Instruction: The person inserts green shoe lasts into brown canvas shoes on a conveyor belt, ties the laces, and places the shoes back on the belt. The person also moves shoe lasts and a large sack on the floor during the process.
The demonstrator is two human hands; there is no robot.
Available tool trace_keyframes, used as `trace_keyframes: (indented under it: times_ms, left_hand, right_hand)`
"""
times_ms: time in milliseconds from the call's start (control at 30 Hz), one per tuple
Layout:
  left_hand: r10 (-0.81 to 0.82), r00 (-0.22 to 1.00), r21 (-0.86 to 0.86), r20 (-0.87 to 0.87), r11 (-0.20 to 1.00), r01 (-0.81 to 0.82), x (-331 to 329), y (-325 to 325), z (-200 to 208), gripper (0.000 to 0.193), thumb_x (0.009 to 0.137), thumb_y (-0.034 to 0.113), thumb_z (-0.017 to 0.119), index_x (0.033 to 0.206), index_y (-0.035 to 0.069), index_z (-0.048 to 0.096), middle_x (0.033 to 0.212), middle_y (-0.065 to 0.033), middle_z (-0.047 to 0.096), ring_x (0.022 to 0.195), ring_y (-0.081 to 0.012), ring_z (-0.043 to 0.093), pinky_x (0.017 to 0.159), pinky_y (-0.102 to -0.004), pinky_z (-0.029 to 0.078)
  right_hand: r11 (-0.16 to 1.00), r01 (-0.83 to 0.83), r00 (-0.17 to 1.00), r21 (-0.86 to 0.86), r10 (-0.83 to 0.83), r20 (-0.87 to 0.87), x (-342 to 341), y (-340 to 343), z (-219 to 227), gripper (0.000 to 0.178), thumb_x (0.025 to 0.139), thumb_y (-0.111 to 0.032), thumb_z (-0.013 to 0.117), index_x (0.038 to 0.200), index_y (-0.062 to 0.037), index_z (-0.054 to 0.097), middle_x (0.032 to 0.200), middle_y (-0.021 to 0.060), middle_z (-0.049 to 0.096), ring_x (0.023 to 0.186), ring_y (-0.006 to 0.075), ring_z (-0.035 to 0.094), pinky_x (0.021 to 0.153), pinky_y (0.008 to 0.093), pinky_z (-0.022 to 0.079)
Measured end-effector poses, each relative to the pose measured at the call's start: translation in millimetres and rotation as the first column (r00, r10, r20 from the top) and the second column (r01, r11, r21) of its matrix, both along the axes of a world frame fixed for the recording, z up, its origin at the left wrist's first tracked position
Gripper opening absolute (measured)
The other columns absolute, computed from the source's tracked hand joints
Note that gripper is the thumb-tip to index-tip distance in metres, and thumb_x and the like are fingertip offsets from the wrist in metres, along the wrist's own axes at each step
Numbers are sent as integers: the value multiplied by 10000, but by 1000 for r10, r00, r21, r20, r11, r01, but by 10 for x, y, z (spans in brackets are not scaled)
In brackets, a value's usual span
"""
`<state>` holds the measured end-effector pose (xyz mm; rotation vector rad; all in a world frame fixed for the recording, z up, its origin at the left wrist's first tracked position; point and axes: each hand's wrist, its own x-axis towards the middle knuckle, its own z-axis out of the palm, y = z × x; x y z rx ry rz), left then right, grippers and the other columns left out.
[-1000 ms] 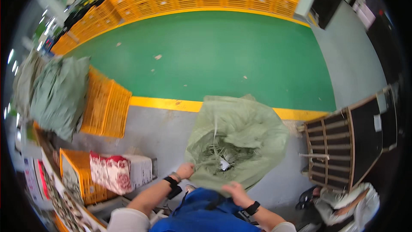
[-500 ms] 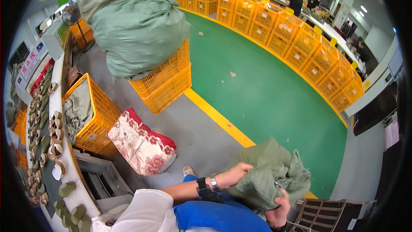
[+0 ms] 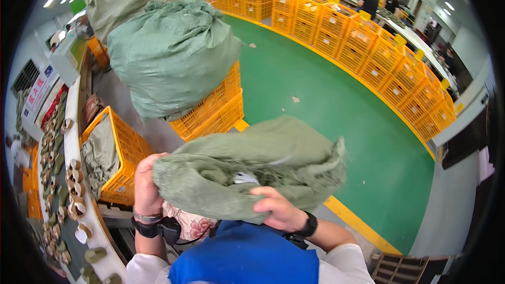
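A green woven sack [image 3: 210,200] hangs in front of me, its rolled, frayed mouth turned up toward me. At its left end, my left hand [image 3: 149,184] is closed around the rim. My right hand [image 3: 279,210] grips the near edge, fingers over the rim and thumb side toward the middle. Inside the mouth a small white piece [image 3: 245,178] shows; what it is I cannot make out. The rest of the sack's inside is hidden by its folds. Below it, a flowered cloth cover [image 3: 189,223] is partly covered by the sack and my arm.
A bulging green sack [image 3: 168,58] sits on stacked orange crates [image 3: 213,108] ahead. To my left, an orange crate [image 3: 131,152] holds grey-green cloth beside a conveyor line [image 3: 87,168] of shoes and shoe forms. Orange crates [image 3: 363,58] line the green floor; people work beyond.
Both hands have carried the sack from lower right to the middle. My left hand has swung left to its far end, and the sack's mouth is spread wider and faces up.
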<state>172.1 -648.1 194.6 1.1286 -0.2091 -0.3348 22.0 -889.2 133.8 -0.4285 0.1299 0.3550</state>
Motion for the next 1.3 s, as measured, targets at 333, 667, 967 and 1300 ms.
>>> trace_keyframes:
  times_ms: [333, 667, 967, 1300]
  left_hand:
    - [128, 986, 963, 105, 236, -133, 1192, 231, -2199, 371, 836, 92, 490, 1188, -9, 552, 989, -137, 660, 808, -211, 633, 750, -320, 502]
    - [460, 887, 976, 33, 175, -128, -1556, 1533, -2965, 329, 809, 157, 530, 1099, 26, 615, 1027, -195, 655, 977, -337, 627, 854, -390, 497]
    - [624, 625, 882, -469, 294, 369, -3966, 2180, -3625, 383, 799, 212, 546, 1161, 111, 622, 1144, -150, 630, 1065, -306, 601, 930, -395, 468]
    - [657, 752, 972, 50, 143, -189, -4052, 3532, -2611, 351, 808, 160, 541, 1133, 34, 583, 1036, -204, 643, 974, -363, 608, 875, -445, 475]
  right_hand:
    - [835, -183, 974, -518, 225, 18, 2172, 316, -1553, 67, 806, -92, 605, 866, -103, 577, 814, -48, 527, 796, 47, 457, 730, 226, 345]
    - [389, -318, 913, -865, 371, -169, 2593, 1045, -2886, 548, 791, -280, 637, 1178, 96, 542, 1161, 186, 605, 1081, 227, 552, 919, 336, 419]
    - [-90, -83, 935, -992, 336, -109, 2411, 901, -3141, 707, 803, -394, 686, 1277, 87, 479, 1288, 232, 527, 1209, 299, 500, 995, 365, 393]
    - [-43, 407, 709, -913, 646, 285, 1912, 2643, -2561, 343, 802, -139, 640, 1114, 1, 611, 958, 159, 659, 897, 247, 631, 806, 348, 490]
